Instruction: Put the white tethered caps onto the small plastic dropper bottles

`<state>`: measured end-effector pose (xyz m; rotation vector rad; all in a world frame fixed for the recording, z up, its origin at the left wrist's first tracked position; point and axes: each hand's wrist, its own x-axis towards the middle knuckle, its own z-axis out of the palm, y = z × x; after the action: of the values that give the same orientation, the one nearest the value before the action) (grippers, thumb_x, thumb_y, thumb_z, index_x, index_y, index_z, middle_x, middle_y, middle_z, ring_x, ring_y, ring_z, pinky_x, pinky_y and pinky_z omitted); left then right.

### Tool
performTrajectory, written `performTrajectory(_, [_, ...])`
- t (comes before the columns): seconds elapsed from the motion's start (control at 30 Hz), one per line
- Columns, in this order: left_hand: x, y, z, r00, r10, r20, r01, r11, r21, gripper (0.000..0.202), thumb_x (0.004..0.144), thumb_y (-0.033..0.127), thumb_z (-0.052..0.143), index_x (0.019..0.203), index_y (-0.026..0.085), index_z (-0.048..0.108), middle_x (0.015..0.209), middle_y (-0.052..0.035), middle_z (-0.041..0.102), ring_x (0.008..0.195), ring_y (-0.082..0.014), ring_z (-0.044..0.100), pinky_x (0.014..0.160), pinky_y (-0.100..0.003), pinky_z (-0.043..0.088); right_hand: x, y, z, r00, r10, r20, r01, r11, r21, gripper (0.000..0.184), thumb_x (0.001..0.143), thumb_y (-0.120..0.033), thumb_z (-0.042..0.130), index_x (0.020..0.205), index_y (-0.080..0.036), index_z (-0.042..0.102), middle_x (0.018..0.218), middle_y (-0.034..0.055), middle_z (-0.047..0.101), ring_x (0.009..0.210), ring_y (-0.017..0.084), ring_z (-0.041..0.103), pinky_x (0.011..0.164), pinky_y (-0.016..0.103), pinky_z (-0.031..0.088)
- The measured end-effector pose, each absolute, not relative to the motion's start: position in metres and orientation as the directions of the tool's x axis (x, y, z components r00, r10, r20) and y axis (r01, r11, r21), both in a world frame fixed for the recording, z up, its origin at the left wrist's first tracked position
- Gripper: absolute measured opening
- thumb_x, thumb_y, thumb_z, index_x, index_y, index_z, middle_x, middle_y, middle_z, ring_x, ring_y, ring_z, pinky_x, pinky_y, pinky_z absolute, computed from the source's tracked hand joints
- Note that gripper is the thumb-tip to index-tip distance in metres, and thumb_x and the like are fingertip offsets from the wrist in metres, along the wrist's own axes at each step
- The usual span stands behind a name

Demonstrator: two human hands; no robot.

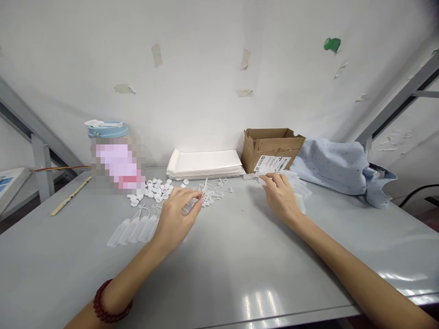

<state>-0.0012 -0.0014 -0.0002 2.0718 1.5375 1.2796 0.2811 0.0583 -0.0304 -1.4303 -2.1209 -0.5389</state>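
Note:
My left hand (178, 212) is closed, thumb and forefinger pinching a small white plastic strap (206, 185) above a pile of similar white straps (213, 196). Left of it lies a heap of white round caps (157, 189). Nearer me, several translucent flat tubes (128, 232) with white loops lie in a row, partly behind my left wrist. My right hand (281, 196) has its fingers curled over loose translucent tubes (299, 187) at the right. Fingertips and thumb seem to close on one tube, mostly hidden. Another tube (249, 176) lies just left of those fingertips.
A stack of white envelopes (206, 164) and an open cardboard box (270, 148) stand against the wall. Light blue cloth (329, 164) lies at the right. On the left are a blurred pink item (118, 164), a blue lidded container (108, 130) and a wooden stick (71, 195).

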Motion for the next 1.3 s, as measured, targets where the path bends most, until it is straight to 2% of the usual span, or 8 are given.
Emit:
performTrajectory(0.07, [0.001,-0.003,0.000,0.063,0.879,0.472,0.607,-0.409,0.682,0.014,0.084,0.026,0.058,0.088,0.021,0.070,0.089,-0.0050,0.069,0.093,-0.0218,0.054,0.054,-0.024,0.045,0.273,0.048,-0.026,-0.247,0.707,0.662,0.904,0.415,-0.106,0.025,0.089,-0.012,0.044,0.110,-0.014,0.057,0.100,0.0131,0.059,0.082,0.022,0.055,0.071,0.034,0.048])
performTrajectory(0.17, [0.005,-0.007,0.002,0.091,0.860,0.502,0.584,-0.455,0.673,0.011,0.083,0.026,0.061,0.086,0.024,0.072,0.098,-0.0049,0.064,0.098,-0.0218,0.052,0.067,-0.030,0.047,0.259,0.028,-0.016,-0.077,0.786,0.613,0.630,0.515,-0.581,0.016,0.086,-0.023,0.056,0.101,-0.019,0.058,0.089,0.0053,0.058,0.068,0.016,0.054,0.066,0.032,0.048])
performTrajectory(0.23, [0.007,-0.010,0.004,0.117,0.817,0.565,0.565,-0.522,0.639,0.011,0.083,0.023,0.062,0.085,0.025,0.072,0.098,-0.0045,0.061,0.097,-0.0206,0.051,0.079,-0.034,0.046,0.250,0.015,-0.009,-0.041,0.894,0.447,0.385,0.427,-0.819,0.015,0.083,-0.028,0.061,0.096,-0.021,0.057,0.085,0.0032,0.058,0.071,0.016,0.056,0.067,0.031,0.048])
performTrajectory(0.33, [0.010,-0.014,0.006,0.151,0.797,0.584,0.499,-0.572,0.651,0.012,0.083,0.020,0.061,0.086,0.025,0.072,0.091,-0.0031,0.061,0.093,-0.0185,0.052,0.085,-0.035,0.043,0.239,-0.001,-0.001,-0.143,0.979,0.147,0.110,0.164,-0.980,0.019,0.081,-0.032,0.066,0.093,-0.022,0.055,0.078,0.0012,0.063,0.076,0.017,0.061,0.068,0.029,0.047])
performTrajectory(0.47, [0.014,-0.014,0.006,0.140,0.868,0.476,0.374,-0.492,0.786,0.009,0.083,0.022,0.063,0.085,0.025,0.071,0.089,-0.0013,0.067,0.093,-0.0177,0.056,0.086,-0.033,0.044,0.230,-0.010,0.002,-0.273,0.962,-0.017,-0.102,-0.046,-0.994,0.022,0.077,-0.031,0.071,0.089,-0.021,0.056,0.085,0.0017,0.069,0.084,0.016,0.065,0.075,0.029,0.047])
performTrajectory(0.67, [0.018,-0.017,0.005,0.059,0.952,0.299,0.274,-0.304,0.912,0.007,0.080,0.028,0.066,0.082,0.027,0.073,0.091,0.0003,0.072,0.091,-0.0177,0.062,0.079,-0.029,0.048,0.226,-0.014,0.000,-0.357,0.933,-0.043,-0.245,-0.138,-0.960,0.022,0.075,-0.028,0.075,0.087,-0.021,0.059,0.087,0.0004,0.071,0.089,0.015,0.067,0.086,0.028,0.045])
performTrajectory(1.1, [0.022,-0.020,0.008,0.051,0.974,0.221,0.264,-0.227,0.938,0.007,0.074,0.031,0.070,0.075,0.025,0.073,0.083,-0.0002,0.072,0.074,-0.0173,0.063,0.068,-0.030,0.050,0.222,-0.017,-0.001,-0.408,0.908,-0.098,-0.178,-0.184,-0.967,0.026,0.075,-0.033,0.074,0.086,-0.019,0.055,0.084,0.0023,0.069,0.086,0.020,0.069,0.083,0.033,0.047])
performTrajectory(1.3, [0.022,-0.021,0.009,0.145,0.973,0.177,0.256,-0.210,0.944,0.010,0.077,0.032,0.067,0.079,0.025,0.074,0.086,-0.0005,0.071,0.083,-0.0181,0.062,0.074,-0.030,0.047,0.218,-0.017,-0.005,-0.471,0.880,-0.062,-0.160,-0.154,-0.975,0.041,0.077,-0.034,0.071,0.110,-0.018,0.052,0.085,0.0046,0.070,0.079,0.020,0.070,0.070,0.032,0.050])
